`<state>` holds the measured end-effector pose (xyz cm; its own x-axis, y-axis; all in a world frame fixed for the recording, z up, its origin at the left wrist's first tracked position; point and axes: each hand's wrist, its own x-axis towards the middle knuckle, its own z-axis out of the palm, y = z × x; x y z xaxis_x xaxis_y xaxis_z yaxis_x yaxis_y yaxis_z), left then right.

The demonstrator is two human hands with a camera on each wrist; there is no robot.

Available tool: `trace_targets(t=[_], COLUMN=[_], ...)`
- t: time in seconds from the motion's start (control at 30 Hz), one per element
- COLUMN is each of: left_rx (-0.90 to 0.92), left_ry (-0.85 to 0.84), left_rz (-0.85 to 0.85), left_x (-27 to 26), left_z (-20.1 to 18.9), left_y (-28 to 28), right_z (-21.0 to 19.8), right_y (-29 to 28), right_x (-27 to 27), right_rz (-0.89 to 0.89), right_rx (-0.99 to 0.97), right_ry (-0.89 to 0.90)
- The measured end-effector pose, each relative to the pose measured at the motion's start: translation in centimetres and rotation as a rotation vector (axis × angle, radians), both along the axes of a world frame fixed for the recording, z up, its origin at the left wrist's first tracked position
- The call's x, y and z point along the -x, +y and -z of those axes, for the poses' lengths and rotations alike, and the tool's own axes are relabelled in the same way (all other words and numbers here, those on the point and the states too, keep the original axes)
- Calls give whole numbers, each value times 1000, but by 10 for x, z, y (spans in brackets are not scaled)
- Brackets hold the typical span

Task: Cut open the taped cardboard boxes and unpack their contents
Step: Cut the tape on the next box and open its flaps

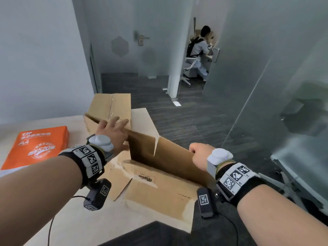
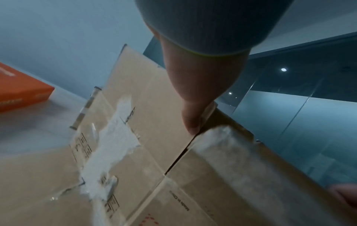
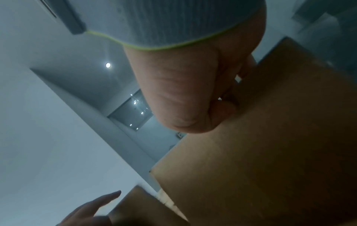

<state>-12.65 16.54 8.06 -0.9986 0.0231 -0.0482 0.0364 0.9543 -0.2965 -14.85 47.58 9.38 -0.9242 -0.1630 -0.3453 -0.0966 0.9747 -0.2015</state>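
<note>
An opened brown cardboard box lies partly flattened on the corner of a pale wooden table, its near flaps spread out with torn tape on them. My left hand reaches over an upright wall of the box with fingers spread and fairly straight; the thumb lies along the cardboard. My right hand curls round the right end of that raised wall, fingers wrapped over its edge. What is inside the box is hidden.
An orange ream of A4 paper lies on the table to the left. The box overhangs the table corner above dark carpet. A glass partition and a chair stand at the right. A person sits at a desk far back.
</note>
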Motion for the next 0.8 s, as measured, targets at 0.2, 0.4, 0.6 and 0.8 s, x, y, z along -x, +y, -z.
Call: trace_targets(t=[0.2,0.4,0.6,0.8], left_rx=[-55,-72,-239,61], left_ry=[0,65,-18,-280], left_rz=[-42,37,207,225], left_x=[18,34,50,87], left_z=[17,18,21,19], left_y=[19,52,94,151], right_z=[25,45,50,32], right_y=[24,46,109,165], right_x=[-25,-37,-25,-29], right_rz=[-63,-232,-51,95], right_rx=[158,-64,-178,-147], right_ry=[41,34,41,20])
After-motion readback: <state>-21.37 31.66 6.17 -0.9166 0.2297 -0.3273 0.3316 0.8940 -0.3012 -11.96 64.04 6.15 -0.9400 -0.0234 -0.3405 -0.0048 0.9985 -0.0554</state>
